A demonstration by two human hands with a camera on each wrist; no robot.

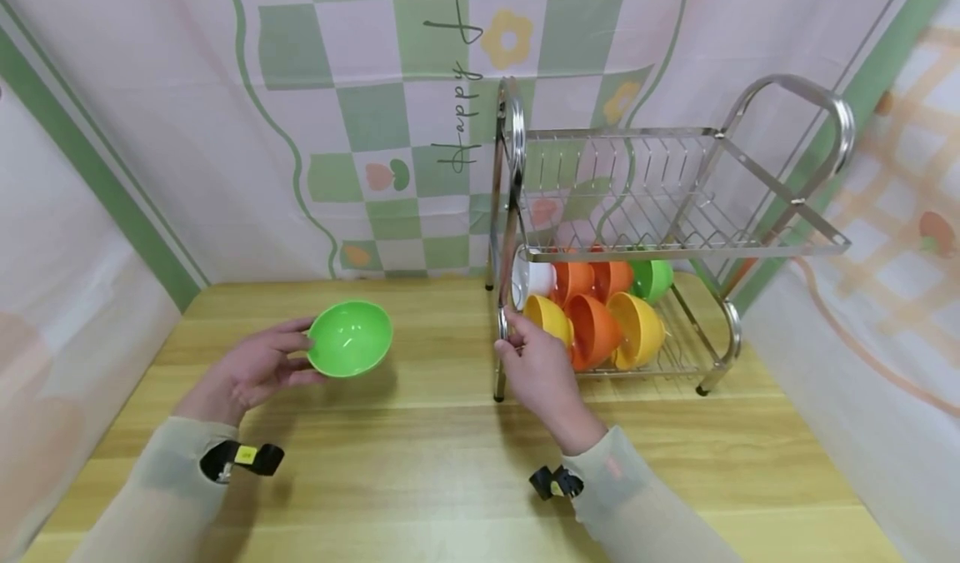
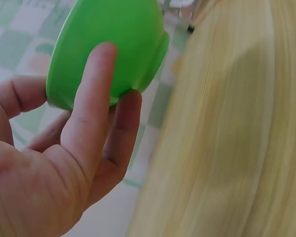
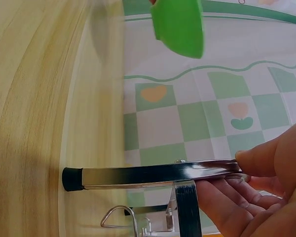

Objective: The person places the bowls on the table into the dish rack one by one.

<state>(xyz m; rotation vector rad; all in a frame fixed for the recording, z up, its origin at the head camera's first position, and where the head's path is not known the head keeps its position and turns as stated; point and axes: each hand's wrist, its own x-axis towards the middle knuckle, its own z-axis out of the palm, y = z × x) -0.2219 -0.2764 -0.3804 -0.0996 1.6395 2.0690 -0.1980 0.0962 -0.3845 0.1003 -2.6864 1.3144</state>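
My left hand [image 1: 262,365] holds a green bowl [image 1: 351,338] by its side, above the table. In the left wrist view the thumb is at the rim of the bowl [image 2: 113,49] and the fingers press its outer wall. With thumb and fingers, my right hand [image 1: 543,376] grips the front left leg of a two-tier metal dish rack [image 1: 504,317]; the right wrist view shows the pinch on the metal leg [image 3: 158,174]. On the rack's lower tier stand tilted bowls: a yellow bowl [image 1: 637,330], an orange bowl [image 1: 592,332], a green bowl [image 1: 652,280], a white bowl [image 1: 534,278] and several others.
The rack's upper tier [image 1: 622,188] has wire slots with nothing standing in them. A wooden table [image 1: 420,480] lies under everything. Patterned cloth [image 1: 375,88] hangs behind and at both sides. Black straps [image 1: 240,458] are on both sleeves.
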